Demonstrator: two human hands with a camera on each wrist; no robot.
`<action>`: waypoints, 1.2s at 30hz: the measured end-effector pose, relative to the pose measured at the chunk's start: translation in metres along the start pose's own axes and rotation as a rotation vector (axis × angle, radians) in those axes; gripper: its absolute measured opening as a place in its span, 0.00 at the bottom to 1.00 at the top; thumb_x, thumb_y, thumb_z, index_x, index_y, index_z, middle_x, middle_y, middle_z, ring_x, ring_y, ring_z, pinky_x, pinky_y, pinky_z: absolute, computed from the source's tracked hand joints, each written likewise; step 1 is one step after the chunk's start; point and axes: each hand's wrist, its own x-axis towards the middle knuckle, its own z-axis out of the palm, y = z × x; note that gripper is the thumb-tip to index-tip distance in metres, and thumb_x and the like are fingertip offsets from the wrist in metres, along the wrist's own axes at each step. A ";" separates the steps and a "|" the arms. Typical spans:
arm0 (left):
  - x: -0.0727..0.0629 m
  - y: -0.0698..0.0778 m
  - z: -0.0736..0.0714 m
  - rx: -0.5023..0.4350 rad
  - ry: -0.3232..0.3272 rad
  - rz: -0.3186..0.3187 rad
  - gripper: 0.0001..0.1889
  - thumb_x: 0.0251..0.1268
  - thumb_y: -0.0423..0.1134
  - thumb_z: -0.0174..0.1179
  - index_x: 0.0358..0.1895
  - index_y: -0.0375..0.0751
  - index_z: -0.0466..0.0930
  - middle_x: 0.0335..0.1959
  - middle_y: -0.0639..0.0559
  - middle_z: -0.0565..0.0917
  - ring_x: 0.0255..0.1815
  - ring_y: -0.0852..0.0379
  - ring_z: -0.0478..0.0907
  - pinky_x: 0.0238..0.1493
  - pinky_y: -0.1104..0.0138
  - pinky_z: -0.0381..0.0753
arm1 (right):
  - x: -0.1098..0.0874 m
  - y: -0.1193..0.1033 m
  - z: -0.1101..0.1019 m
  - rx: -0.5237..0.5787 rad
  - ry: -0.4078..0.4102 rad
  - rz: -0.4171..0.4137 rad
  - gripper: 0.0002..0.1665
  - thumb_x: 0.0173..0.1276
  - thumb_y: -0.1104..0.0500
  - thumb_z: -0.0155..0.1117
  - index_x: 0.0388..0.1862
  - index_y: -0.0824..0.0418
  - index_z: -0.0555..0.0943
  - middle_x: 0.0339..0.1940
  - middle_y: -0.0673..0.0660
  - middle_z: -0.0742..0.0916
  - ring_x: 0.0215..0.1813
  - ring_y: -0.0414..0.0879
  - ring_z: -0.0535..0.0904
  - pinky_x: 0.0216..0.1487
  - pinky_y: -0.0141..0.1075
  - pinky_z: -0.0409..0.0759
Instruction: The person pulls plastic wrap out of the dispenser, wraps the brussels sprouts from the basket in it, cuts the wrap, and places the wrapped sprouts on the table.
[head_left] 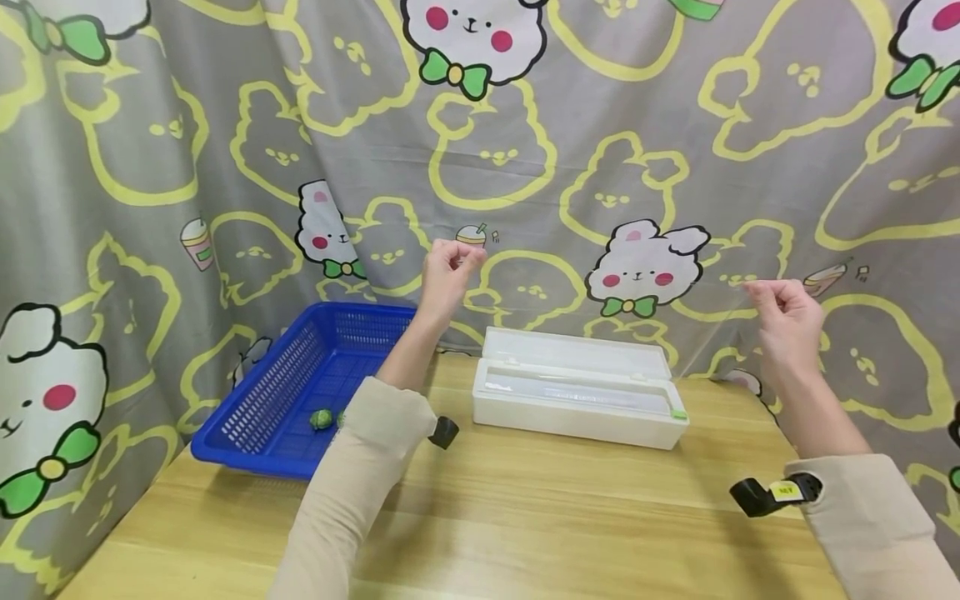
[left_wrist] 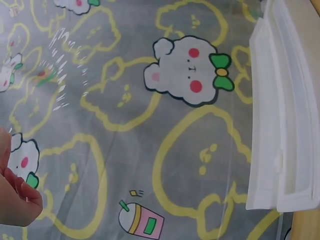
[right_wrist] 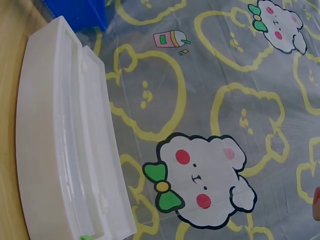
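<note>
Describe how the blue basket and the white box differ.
The blue basket has perforated walls; the white box has a solid front. The basket shows no lid; the box has a lid, standing open. The basket is broad; the box is narrow. Both rest on the table.

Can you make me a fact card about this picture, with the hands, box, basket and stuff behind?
Left hand: raised, pinching clear film
Right hand: raised, also pinching the film
White box: on the table, lid open
Blue basket: left of the box, small round green thing inside
Table: light wood
Curtain: grey, with cartoon animals
</note>
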 end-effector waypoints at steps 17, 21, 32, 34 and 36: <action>-0.061 0.000 -0.018 -0.006 -0.069 0.068 0.08 0.56 0.30 0.60 0.27 0.24 0.77 0.29 0.55 0.63 0.30 0.62 0.61 0.32 0.74 0.62 | -0.049 -0.008 -0.027 0.031 -0.102 -0.080 0.12 0.61 0.76 0.54 0.22 0.69 0.80 0.34 0.54 0.76 0.43 0.42 0.69 0.42 0.22 0.70; -0.083 -0.003 -0.025 -0.011 -0.090 0.089 0.07 0.55 0.28 0.60 0.26 0.25 0.77 0.29 0.55 0.63 0.27 0.62 0.61 0.28 0.76 0.62 | -0.072 -0.008 -0.040 0.042 -0.164 -0.091 0.12 0.61 0.77 0.53 0.24 0.69 0.80 0.35 0.54 0.77 0.44 0.42 0.70 0.44 0.22 0.69; -0.134 -0.021 -0.045 -0.001 -0.194 0.163 0.10 0.55 0.34 0.62 0.22 0.31 0.76 0.30 0.56 0.66 0.25 0.64 0.61 0.25 0.74 0.61 | -0.115 -0.004 -0.081 -0.066 -0.500 -0.146 0.14 0.63 0.80 0.45 0.31 0.70 0.78 0.44 0.52 0.77 0.52 0.40 0.69 0.52 0.21 0.65; -0.141 -0.024 -0.047 -0.004 -0.221 0.186 0.10 0.55 0.34 0.61 0.21 0.34 0.75 0.31 0.55 0.69 0.26 0.63 0.62 0.25 0.73 0.62 | -0.121 -0.003 -0.088 -0.086 -0.547 -0.140 0.14 0.62 0.81 0.44 0.32 0.70 0.77 0.44 0.52 0.77 0.53 0.39 0.70 0.52 0.21 0.65; -0.146 -0.028 -0.049 -0.001 -0.245 0.211 0.08 0.55 0.30 0.60 0.20 0.35 0.74 0.31 0.52 0.73 0.28 0.63 0.65 0.25 0.71 0.64 | -0.128 -0.003 -0.095 -0.128 -0.588 -0.128 0.15 0.62 0.82 0.44 0.33 0.70 0.77 0.44 0.52 0.78 0.51 0.38 0.71 0.52 0.20 0.66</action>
